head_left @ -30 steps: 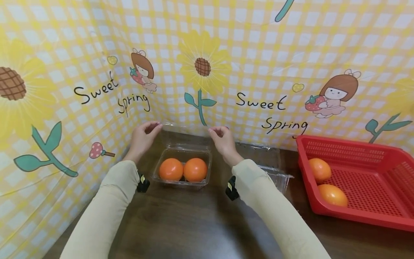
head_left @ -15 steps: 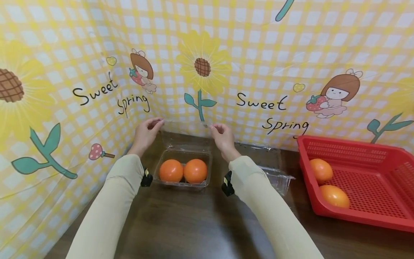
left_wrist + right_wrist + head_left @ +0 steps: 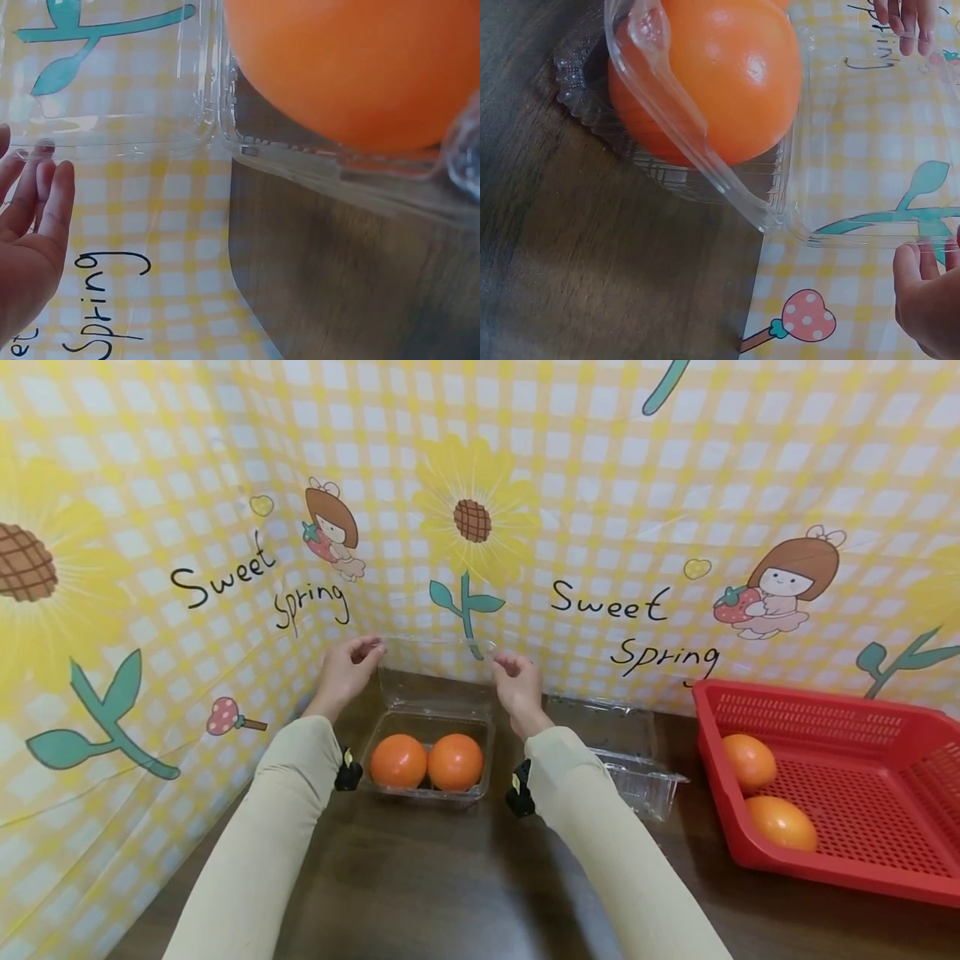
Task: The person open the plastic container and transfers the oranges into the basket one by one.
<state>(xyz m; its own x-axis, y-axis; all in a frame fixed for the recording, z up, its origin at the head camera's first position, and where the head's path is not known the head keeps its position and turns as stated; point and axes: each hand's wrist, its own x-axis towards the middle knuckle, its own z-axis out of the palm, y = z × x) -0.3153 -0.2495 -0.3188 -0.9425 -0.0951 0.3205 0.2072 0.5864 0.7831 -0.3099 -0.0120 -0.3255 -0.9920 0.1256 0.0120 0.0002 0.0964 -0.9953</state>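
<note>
Two oranges (image 3: pixel 399 762) sit side by side in the base of a clear plastic clamshell box (image 3: pixel 427 794) in the head view. Its hinged lid (image 3: pixel 435 681) stands raised at the back, close to the patterned cloth. My left hand (image 3: pixel 347 675) pinches the lid's left corner between thumb and fingers. At the opposite corner my right hand (image 3: pixel 521 692) does the same. In the left wrist view, left fingers (image 3: pixel 58 202) lie at the lid's edge beside a large orange (image 3: pixel 360 67). The right wrist view shows the box rim (image 3: pixel 682 124) in front of an orange (image 3: pixel 727 82).
Right of the box lies another clear plastic clamshell (image 3: pixel 637 787), its lid (image 3: pixel 607 731) folded back. Farther right, a red plastic basket (image 3: pixel 847 872) holds two oranges (image 3: pixel 780 823). Yellow checked cloth (image 3: pixel 615 527) hangs behind and to the left of the brown table (image 3: pixel 420 877).
My left hand has shifted slightly to the right along with its forearm, and the right forearm has drawn a little inward. The lid stays raised, and the oranges stay in the box.
</note>
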